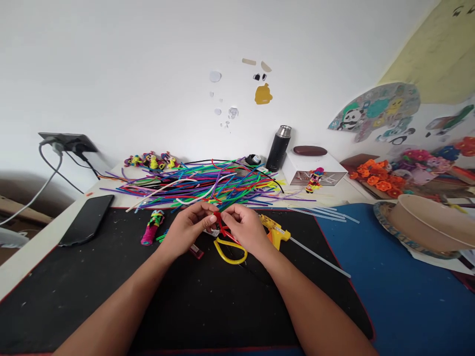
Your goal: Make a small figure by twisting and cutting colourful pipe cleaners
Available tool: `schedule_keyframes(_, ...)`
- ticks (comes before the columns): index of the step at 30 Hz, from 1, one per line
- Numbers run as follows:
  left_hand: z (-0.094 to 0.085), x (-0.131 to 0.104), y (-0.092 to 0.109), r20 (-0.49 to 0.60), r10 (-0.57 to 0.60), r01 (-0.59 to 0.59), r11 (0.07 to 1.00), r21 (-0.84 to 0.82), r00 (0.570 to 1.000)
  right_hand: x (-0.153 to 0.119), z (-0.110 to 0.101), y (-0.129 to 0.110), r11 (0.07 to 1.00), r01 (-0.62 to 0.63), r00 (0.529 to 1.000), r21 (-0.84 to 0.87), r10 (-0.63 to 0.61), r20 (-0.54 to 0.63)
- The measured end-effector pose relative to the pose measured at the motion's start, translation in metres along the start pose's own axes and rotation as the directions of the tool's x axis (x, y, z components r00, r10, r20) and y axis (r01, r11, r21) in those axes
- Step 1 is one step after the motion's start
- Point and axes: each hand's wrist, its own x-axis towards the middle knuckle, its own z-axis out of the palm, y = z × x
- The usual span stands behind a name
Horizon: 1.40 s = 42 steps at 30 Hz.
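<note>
A pink chenille figure [149, 234] lies on the black mat [211, 309]. Left hand [185, 228]: thumb and fingers pinch a red chenille stem [218, 218], located between the hands. Right hand [248, 228]: pinches the same stem. Step, apparently: bending; next move calls for steady fingertip control. Farther right: yellow glue gun [277, 231].

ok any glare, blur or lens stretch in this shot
In the head view: soft, fairly even light, the white wall dimming at lower left; small highlights on the steel cap; wide-angle stretch toward the right edge, where the bowl looks slanted and the orange flowers soft; fine detail is lost on the red piece between left hand and right hand.
</note>
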Motion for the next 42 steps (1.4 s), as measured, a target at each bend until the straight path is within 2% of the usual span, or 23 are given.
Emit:
schedule_keyframes(8, 0.000, 0.001, 0.000, -0.055, -0.028, 0.025, 0.999, -0.047, 0.998, -0.001, -0.001, -0.003, 0.999, 0.018, 0.999, -0.041, -0.019, -0.026)
schedule_keyframes(12, -0.001, 0.002, -0.003, -0.030, -0.078, 0.074, 0.989, -0.128, 0.996, -0.002, 0.000, -0.001, 0.993, 0.043, 0.999, -0.109, -0.045, -0.023)
schedule_keyframes(25, 0.002, 0.002, -0.009, -0.090, -0.150, 0.116, 0.946, -0.301, 0.985, -0.005, 0.000, -0.008, 0.996, 0.072, 0.997, -0.051, -0.071, 0.012)
schedule_keyframes(31, 0.004, 0.004, -0.012, -0.058, -0.177, 0.143, 0.916, -0.374, 0.983, -0.004, 0.001, -0.006, 0.999, 0.049, 0.999, 0.001, -0.049, 0.003)
schedule_keyframes(42, 0.003, 0.004, -0.013, 0.102, -0.220, 0.241, 0.818, -0.522, 0.970, -0.003, 0.001, -0.001, 0.999, -0.014, 1.000, 0.032, 0.014, -0.002)
